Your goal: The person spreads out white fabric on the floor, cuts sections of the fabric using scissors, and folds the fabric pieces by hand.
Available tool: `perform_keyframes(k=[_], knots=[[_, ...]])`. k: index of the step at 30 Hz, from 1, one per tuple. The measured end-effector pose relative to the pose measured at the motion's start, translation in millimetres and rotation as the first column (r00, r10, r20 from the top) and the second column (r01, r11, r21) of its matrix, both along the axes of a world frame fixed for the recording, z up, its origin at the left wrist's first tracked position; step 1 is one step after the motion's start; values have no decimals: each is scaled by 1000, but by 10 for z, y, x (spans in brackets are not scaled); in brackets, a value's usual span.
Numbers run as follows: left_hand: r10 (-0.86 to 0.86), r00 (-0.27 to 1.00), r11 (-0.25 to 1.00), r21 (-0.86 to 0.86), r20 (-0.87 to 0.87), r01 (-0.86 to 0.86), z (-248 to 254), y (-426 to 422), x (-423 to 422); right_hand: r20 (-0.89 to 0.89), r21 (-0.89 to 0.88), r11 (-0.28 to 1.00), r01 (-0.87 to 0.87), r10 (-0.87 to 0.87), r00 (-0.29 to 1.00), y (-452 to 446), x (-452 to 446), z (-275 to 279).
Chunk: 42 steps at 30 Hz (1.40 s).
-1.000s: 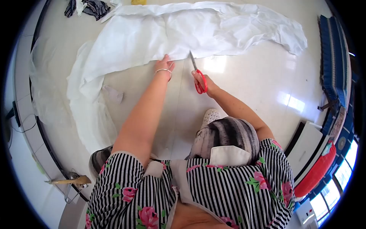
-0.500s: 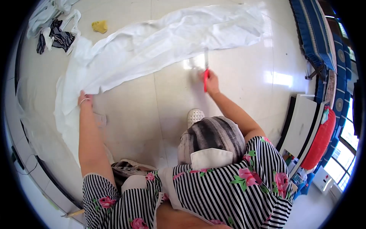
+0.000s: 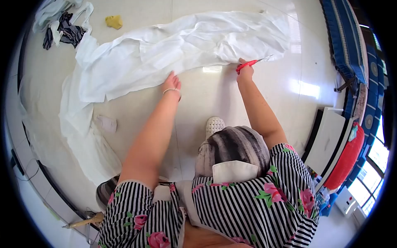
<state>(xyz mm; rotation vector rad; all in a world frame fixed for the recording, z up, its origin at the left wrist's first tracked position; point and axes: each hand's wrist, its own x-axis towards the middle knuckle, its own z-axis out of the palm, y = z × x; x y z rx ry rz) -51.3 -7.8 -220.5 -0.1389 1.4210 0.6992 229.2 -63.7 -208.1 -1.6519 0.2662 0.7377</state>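
Note:
A long white cloth [image 3: 132, 70] lies wrinkled over the tiled floor, curving from the upper right down to the lower left. My left hand [image 3: 172, 86], with a bracelet at the wrist, is at the cloth's near edge, around its middle. Its fingers are stretched out and hold nothing; I cannot tell if they touch the fabric. My right hand [image 3: 245, 72] grips red-handled scissors [image 3: 248, 65], their blades pointing right over the cloth's lower edge.
Dark striped fabric [image 3: 70, 34] and a yellow scrap [image 3: 113, 22] lie at the upper left. A small pale scrap [image 3: 108, 123] rests beside the cloth. My white shoe [image 3: 215, 126] is below my hands. A white cabinet [image 3: 326, 136] and blue folded furniture [image 3: 347, 37] stand on the right.
My left hand has left the cloth's left corner and moved right along its near edge. My right hand has moved right and slightly up, and the scissors have turned from pointing up to rightward.

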Motion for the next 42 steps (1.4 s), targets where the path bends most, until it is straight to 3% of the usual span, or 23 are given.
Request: perform_keyframes(k=[3,6,9,11,13,16,20,23,29,30,33,36,38,39,40,42], knots=[[-28,988,999,22,152,25,22,109,159,21,30,998,-54,53,998,13,-95,192],[-139,972,990,48,191,132,14,101,307,90,136,970,-201,190,978,-59,-94,256],[-115,967,993,9,229,116,275,102,414,104,102,964,-244,234,967,-290,-387,469],[-109,968,994,26,228,106,423,106,423,3,-7,774,-633,633,774,-702,-553,396],[-107,972,994,57,209,97,450,101,407,-85,-48,526,-849,845,528,-1002,-836,285],[-126,981,986,129,151,106,409,84,374,-261,27,322,-946,916,304,-1114,-1121,635],[-163,985,975,162,49,154,381,50,351,-398,124,260,-958,897,192,-872,-1126,897],[-158,986,975,165,55,147,371,38,346,-443,225,290,-930,881,168,-823,-1098,841],[-173,982,971,181,80,156,433,28,271,-414,210,383,-900,868,273,-641,-1157,778],[-179,980,970,180,85,162,422,22,265,-392,183,444,-877,851,348,-596,-1200,811],[-180,980,969,185,87,162,411,18,255,-355,137,370,-919,884,304,-596,-1159,766],[-145,987,971,203,73,128,433,16,274,-279,26,302,-953,918,283,-688,-1138,857],[-167,985,977,143,38,160,479,64,245,-220,-289,154,-945,950,222,-884,-1033,719],[-180,983,978,112,23,176,490,91,223,-198,-440,81,-894,963,185,-981,-966,683],[-195,980,970,150,26,189,481,99,193,-162,-676,-105,-730,987,8,-992,-904,894],[-233,972,949,228,37,219,475,92,143,-65,-808,-113,-579,993,-103,-1244,-639,888]])
